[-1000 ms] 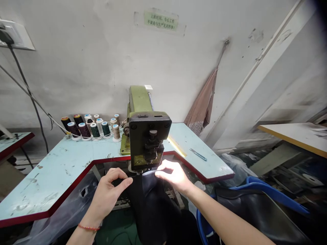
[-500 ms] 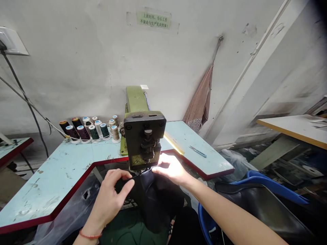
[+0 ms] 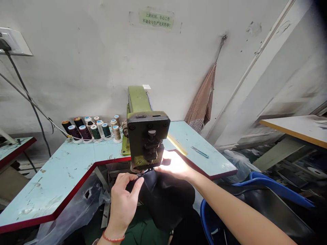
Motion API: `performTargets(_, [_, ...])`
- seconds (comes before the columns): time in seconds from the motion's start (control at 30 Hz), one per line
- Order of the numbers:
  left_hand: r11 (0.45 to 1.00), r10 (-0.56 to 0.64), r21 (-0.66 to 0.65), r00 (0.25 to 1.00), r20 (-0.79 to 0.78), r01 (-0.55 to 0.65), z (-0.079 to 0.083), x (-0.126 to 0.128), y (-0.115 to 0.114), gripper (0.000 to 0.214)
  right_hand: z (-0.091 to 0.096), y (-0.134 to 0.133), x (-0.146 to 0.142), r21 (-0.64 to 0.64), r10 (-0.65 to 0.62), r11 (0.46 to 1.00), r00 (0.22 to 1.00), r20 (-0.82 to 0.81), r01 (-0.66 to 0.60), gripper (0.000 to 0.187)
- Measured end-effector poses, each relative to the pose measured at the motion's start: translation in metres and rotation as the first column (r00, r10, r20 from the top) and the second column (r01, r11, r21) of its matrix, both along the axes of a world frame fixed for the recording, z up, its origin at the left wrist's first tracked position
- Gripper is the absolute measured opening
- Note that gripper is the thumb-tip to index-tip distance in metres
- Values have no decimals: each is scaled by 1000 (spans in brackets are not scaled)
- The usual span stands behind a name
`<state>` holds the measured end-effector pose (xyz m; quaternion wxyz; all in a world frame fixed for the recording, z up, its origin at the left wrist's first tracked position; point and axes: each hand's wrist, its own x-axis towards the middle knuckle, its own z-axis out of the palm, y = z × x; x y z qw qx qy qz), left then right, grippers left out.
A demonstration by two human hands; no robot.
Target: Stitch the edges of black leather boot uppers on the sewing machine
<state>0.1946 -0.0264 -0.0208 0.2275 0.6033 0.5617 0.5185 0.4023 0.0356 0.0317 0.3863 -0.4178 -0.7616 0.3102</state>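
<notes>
A green sewing machine with a dark front head stands in the notch of a light blue table. A piece of black fabric hangs from under the machine's needle area. My left hand pinches the fabric's edge just left of the needle, thumb and forefinger pressed together. My right hand, brightly lit by the machine lamp, is closed on the fabric's edge right beside the head. A red cord bracelet sits on my left wrist.
Several thread spools stand in rows at the table's back left. Small snips lie on the table's right wing. A blue bin with dark material sits at lower right. A brown cloth hangs on the wall. Clear plastic hangs under the table.
My left hand has moved right and closer to the needle. My right hand has shifted up beside the machine head, and the black fabric has bunched higher.
</notes>
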Motion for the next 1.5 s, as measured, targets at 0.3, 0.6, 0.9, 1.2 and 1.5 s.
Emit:
performTargets(0.3, [996, -83, -10, 992, 97, 84, -4, -18, 9, 20, -8, 4, 29, 201, 57, 973, 961, 271, -114, 16])
performTargets(0.6, [977, -135, -112, 935, 328, 181, -9, -61, 19, 28, -15, 12, 41, 56, 277, 954, 935, 222, -295, 10])
performTargets(0.9, [976, -65, -168, 918, 390, 140, -16, -93, 22, 35, -27, -5, 0, -37, 142, 988, 982, -129, -147, 17])
performTargets(1.2, [980, -177, 3, 885, -431, 198, 35, -62, 22, 31, -43, -23, -30, -20, -48, 999, 989, -142, 46, 21])
performTargets(1.5, [969, -246, -79, 924, -294, 232, 38, -29, 21, 20, -29, -32, -38, -50, -108, 993, 990, -93, 104, 21])
